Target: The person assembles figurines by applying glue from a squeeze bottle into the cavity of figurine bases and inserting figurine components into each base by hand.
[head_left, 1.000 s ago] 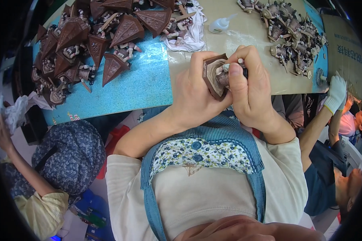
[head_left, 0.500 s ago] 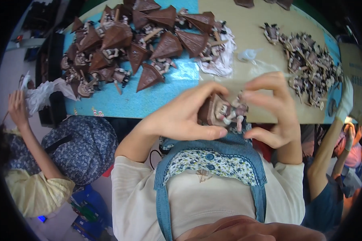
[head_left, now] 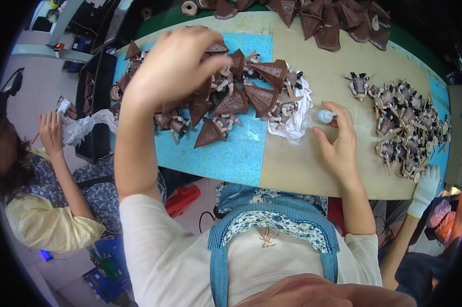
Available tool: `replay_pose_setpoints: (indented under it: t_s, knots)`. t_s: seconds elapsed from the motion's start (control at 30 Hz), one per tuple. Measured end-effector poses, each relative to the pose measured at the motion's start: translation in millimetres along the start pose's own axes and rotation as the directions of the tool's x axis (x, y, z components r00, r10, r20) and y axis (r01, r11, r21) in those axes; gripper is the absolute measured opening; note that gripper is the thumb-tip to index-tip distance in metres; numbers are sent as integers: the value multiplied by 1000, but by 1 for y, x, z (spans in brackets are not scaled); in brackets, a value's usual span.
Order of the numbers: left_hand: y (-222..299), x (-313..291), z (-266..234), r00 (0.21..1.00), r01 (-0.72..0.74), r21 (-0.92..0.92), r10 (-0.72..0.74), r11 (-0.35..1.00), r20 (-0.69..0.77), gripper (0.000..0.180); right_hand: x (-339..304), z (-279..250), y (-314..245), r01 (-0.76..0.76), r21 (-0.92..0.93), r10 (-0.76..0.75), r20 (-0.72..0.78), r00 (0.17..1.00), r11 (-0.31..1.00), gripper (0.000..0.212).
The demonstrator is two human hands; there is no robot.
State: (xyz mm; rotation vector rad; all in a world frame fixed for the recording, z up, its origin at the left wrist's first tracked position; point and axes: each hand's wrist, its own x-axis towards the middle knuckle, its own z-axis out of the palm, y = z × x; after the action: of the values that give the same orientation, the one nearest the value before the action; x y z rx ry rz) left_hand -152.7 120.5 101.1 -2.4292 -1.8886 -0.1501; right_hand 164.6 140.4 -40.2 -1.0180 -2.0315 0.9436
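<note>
My left hand (head_left: 182,64) is raised over a pile of small figures with brown, pointed sail-shaped pieces (head_left: 232,101). Its thumb stands apart from the fingers. No held piece shows, though the palm side is hidden. A pinkish figure (head_left: 223,82) lies just below the thumb. Over the bare table, my right hand (head_left: 339,146) is open around a small whitish bottle (head_left: 323,117). The index finger curves beside the bottle; the thumb tip is just below it. The bottle appears to lie on the tabletop.
A crumpled white cloth (head_left: 295,120) lies beside the pile. Several loose figures (head_left: 407,123) are heaped at the right, more brown pieces (head_left: 326,30) along the far edge. A co-worker's hand (head_left: 50,133) is at the left, another person's gloved hand (head_left: 426,192) at the right.
The brown piece and figure between my hands are gone from there. My left hand moved far left over the pile; my right moved to the bottle. The view has shifted too.
</note>
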Motion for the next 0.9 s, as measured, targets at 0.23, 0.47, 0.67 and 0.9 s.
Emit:
replay_pose_setpoints:
  t_s: [0.23,0.47,0.67,0.9]
  knots:
    - [-86,126,72,992,-81,418,31,905,125,49,-1,5,3,-20,49,22,-28,999,999,34]
    - [-112,163,99,838,17,394,-228,919,497,56,-1,3,7,-23,57,24,-18,1000,998,32]
    - [-94,143,80,882,139,404,-299,904,364,51,-3,4,6,-78,105,79,-7,997,991,27]
    - [-15,85,16,919,274,-926,-353,260,173,42,-11,-7,7,-51,155,63,-79,995,987,27]
